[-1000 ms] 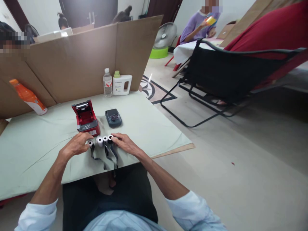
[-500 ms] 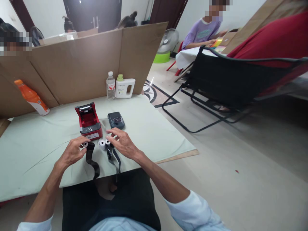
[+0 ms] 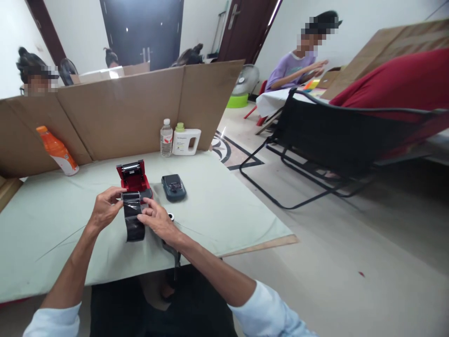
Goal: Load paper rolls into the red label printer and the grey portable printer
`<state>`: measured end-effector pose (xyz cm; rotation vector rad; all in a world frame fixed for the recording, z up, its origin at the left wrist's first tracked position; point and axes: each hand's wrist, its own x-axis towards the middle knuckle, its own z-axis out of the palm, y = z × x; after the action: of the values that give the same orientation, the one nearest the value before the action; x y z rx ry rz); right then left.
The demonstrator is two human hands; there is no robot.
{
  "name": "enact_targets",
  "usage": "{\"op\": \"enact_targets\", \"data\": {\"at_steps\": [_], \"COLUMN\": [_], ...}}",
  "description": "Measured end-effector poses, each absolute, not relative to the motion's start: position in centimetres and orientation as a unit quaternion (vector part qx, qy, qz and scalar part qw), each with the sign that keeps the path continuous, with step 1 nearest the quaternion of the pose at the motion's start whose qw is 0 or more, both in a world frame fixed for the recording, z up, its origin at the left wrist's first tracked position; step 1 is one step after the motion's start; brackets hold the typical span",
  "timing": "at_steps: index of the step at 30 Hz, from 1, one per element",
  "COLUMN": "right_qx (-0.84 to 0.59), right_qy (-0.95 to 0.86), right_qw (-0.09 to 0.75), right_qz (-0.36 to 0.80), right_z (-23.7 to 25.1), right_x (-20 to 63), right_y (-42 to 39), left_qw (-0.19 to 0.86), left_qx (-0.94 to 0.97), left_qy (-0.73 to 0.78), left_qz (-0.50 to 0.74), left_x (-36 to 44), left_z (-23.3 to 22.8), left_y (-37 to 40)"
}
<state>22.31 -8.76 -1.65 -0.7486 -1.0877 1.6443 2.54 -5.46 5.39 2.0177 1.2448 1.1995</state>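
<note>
In front of me a small paper roll with a loose black strip (image 3: 134,222) is held up between both hands. My left hand (image 3: 107,206) pinches the roll's left end. My right hand (image 3: 157,220) has its fingers closed at the right edge of the roll and strip. Just behind them stands a red and black label printer (image 3: 134,180) with its lid raised; the hands and roll partly cover its front. Another roll (image 3: 171,216) shows its white end beside my right hand, mostly hidden, and a black strip (image 3: 172,255) hangs at the table's edge.
A dark portable printer (image 3: 173,188) lies right of the red one. An orange bottle (image 3: 58,152), a water bottle (image 3: 166,139) and a white jug (image 3: 186,142) stand by the cardboard screen (image 3: 133,110). Right of the table are a black folding chair (image 3: 336,145) and a seated person (image 3: 293,72).
My left hand has lifted its roll in front of the red printer. My right hand has left the other rolls and moved left onto the held one. The head view has tilted up slightly.
</note>
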Motion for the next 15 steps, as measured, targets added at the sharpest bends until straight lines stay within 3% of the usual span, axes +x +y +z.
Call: {"op": "enact_targets", "data": {"at_steps": [4,15], "right_qx": [-0.305,-0.372], "right_qy": [-0.419,-0.485], "right_qw": [0.525,0.507], "right_qz": [0.675,0.607], "right_z": [-1.2,-1.8], "right_x": [22.0,22.3], "right_y": [-6.6,-3.0], "left_qw": [0.222,0.104], "left_qx": [0.735,0.732], "left_qy": [0.459,0.594], "left_qz": [0.448,0.318], "left_x": [2.7,2.8], "left_z": [3.8,1.5], "left_y": [-1.6,3.0]}}
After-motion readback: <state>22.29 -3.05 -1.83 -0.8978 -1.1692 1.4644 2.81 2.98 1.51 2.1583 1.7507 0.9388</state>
